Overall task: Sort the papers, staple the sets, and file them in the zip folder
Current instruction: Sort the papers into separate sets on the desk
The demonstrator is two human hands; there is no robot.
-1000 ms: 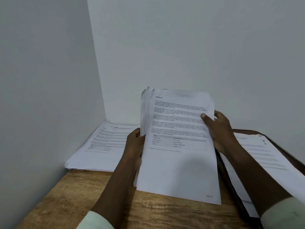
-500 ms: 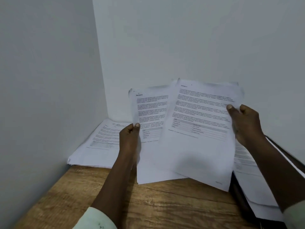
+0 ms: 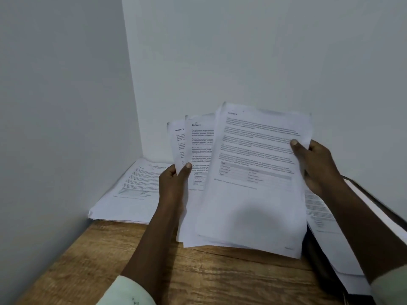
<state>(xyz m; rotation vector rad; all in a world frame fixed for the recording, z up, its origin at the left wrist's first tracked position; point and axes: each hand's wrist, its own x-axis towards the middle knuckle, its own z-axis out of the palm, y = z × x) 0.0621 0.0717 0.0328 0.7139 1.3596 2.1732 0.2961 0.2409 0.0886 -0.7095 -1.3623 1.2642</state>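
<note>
Head view: left hand point(image 3: 174, 183), right hand point(image 3: 317, 166) pinch fanned paper sheets point(image 3: 253, 205).

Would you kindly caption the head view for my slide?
Left hand and right hand fan printed sheets over a wooden table.

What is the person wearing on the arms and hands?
The left hand and right hand are bare, no gloves, rings or watch showing. The pale off-white fabric left sleeve, with small dark specks, and the matching right sleeve leave the forearms uncovered.

Both our forearms reach forward. Our left hand point(image 3: 174, 183) pinches papers point(image 3: 253, 208) at left edge, thumb in front; our right hand point(image 3: 315, 168) grips right edge, thumb in front.
</note>
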